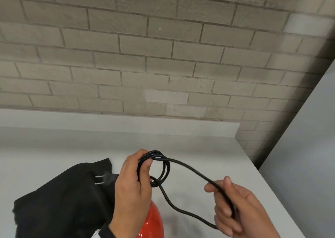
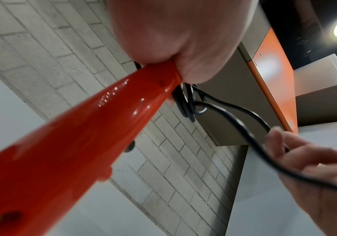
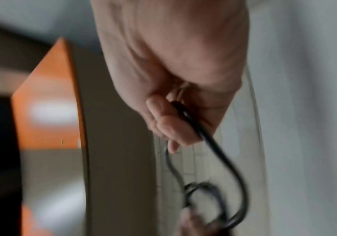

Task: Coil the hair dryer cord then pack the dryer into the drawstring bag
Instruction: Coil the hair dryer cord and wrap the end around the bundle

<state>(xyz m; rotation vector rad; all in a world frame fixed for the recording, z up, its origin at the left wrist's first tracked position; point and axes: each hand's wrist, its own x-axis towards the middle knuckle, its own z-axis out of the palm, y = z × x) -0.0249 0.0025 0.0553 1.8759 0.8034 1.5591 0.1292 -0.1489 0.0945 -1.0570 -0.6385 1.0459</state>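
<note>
bag (image 1: 59,198) lies flat at lower left on the counter (image 1: 199,147), nothing packed in it yet, plug (image 1: 106,179) sticking out over it. left hand (image 1: 133,187), centre, fingers curled round dryer (image 1: 152,223) handle & a few small loops of cord (image 1: 188,167). right hand (image 1: 233,210), lower right, fingers curled on a loose bight. coiling approx half done; rest of cord, then bagging, left.

Glossy red plastic hair dryer (image 2: 78,143); smooth black cord (image 1: 190,167), probably rubber-sheathed. Matt black cloth drawstring bag (image 1: 59,198) on a smooth matt white table (image 1: 54,143); rough grey brick wall (image 1: 126,56).
</note>
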